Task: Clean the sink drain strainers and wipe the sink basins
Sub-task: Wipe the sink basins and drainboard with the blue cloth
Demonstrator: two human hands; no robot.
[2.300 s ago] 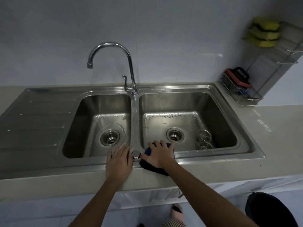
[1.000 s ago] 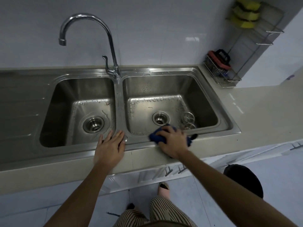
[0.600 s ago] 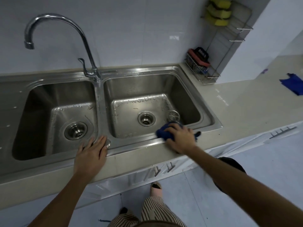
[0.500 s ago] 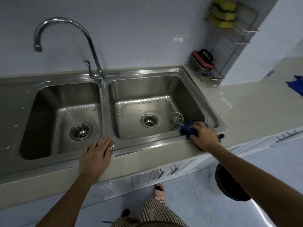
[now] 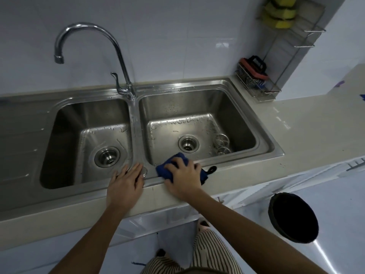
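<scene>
1. The right hand is clamping curled fingers over a bunched blue cloth, pressing it onto the sink's front rim at the near edge of the right basin. The stroke is probably best made by keeping the cloth flat under the palm and sweeping the water into the basin, not onto the counter.
2. The left hand is lying flat on the rim with its fingers straight and apart. It is holding nothing and is likely bracing the body. A small round cap is sitting at its fingertips.
3. Two loose strainers are lying on the right basin's floor, just beside its drain. They are standing in the way of wiping that floor.
4. Droplets are clinging to both floors, including that of the left basin.
5. The faucet is arching over the left basin.
6. A wire rack holding a brush is standing in the far corner.
</scene>
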